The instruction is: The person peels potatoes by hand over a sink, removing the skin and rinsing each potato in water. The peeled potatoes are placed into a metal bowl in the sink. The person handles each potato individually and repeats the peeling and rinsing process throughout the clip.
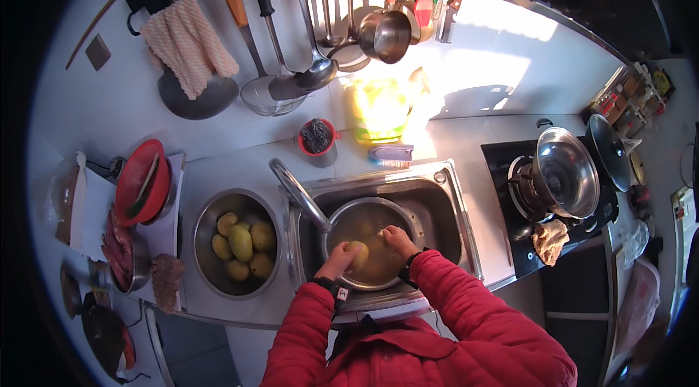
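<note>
My left hand is closed around a yellow-green, mango-like fruit at the left side of a metal bowl of cloudy water. That bowl sits in a stainless-steel sink. Over the bowl's right part is my right hand, its fingers bent together with a small pale thing at their tips; what it is cannot be told. The curved faucet reaches over the bowl's upper left rim. Left of the sink, a second metal bowl holds several similar fruits.
A scrub brush and a red cup with a steel scourer stand behind the sink. At right, a steel pan and a crumpled cloth lie on the gas hob. A red basin is at left. Utensils hang above, including a ladle.
</note>
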A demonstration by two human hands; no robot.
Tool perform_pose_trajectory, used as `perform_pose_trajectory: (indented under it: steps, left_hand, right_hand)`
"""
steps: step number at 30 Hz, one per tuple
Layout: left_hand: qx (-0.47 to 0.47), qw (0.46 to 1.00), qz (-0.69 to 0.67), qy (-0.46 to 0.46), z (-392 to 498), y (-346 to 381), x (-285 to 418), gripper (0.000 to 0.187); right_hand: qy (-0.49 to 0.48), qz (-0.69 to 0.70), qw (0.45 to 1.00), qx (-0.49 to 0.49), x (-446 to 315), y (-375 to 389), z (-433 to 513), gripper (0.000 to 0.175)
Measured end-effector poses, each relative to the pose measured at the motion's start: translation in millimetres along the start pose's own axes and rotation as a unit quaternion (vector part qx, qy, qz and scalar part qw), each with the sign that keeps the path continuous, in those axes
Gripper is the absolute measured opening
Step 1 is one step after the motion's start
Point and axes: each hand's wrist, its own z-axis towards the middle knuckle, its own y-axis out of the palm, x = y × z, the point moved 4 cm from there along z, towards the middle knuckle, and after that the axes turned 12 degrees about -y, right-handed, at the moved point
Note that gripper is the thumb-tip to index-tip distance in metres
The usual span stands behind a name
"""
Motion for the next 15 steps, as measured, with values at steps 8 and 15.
perform_pose_trajectory:
  steps: [8,15]
  left_hand:
    - [0.173,0.876,0.448,0.035,80.3,7.0,-10.1,0.057]
    - [0.167,0.763,0.611,0.130,69.5,35.0,5.2,0.056]
  right_hand:
    - [-0.206,-0.419,0.865,-0.185,10.3,43.1,-24.2,0.026]
    - [-0.202,-0.464,0.850,-0.143,8.9,24.9,-5.3,0.015]
